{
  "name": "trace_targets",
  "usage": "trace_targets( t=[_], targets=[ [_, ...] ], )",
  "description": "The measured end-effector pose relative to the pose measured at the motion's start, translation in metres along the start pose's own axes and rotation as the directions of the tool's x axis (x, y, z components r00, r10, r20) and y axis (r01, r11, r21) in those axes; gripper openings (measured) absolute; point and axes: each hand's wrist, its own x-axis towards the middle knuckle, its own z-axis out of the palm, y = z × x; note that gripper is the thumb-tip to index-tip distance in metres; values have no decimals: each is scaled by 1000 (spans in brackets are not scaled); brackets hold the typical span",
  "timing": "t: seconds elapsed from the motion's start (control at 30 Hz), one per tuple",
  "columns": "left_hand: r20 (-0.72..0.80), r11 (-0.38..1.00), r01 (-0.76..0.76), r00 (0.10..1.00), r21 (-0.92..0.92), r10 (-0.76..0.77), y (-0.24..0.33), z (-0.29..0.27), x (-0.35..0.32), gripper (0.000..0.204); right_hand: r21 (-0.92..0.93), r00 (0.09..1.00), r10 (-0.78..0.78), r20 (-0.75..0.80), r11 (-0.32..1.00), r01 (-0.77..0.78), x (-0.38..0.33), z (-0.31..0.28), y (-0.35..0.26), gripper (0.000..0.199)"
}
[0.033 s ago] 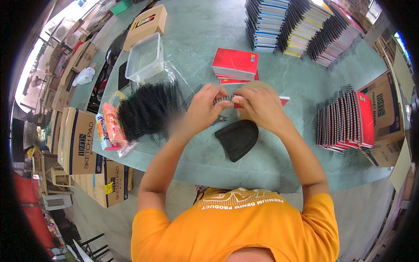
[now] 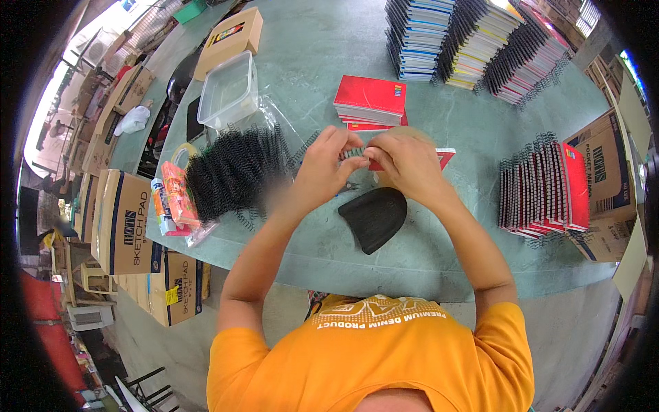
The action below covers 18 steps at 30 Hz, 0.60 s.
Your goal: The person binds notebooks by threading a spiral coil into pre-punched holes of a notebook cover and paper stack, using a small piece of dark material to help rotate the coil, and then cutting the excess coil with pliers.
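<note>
One uncounted heap of black coils [image 2: 237, 172] lies left of the hands. Left hand [image 2: 322, 163] and right hand [image 2: 410, 163] pinch one coil [image 2: 353, 154] between them, one black pad [image 2: 375, 220] bodyward; the right hand partly hides one red notebook [image 2: 445, 160]. Beyond right stand three notebook stacks [image 2: 420, 42].

The shirt [image 2: 371, 357] is orange with white print [image 2: 381, 314], the small notebook covers [image 2: 371, 95] red, the coils [image 2: 233, 168] black, the table [image 2: 309, 62] grey-green, the cartons [image 2: 127, 230] brown.
</note>
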Motion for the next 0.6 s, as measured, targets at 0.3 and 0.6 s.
trace_targets(
  t=[0.3, 0.6],
  targets=[
    [144, 925, -73, 989, 373, 20, 3, 54, -65, 38, 246, 997, 69, -30, 967, -60, 0, 4, -8, 21],
    [-299, 921, -187, 907, 342, 295, 36, -7, -21, 36, 628, 861, 413, 298, 594, -503, -38, -45, 50, 22]
  ],
)
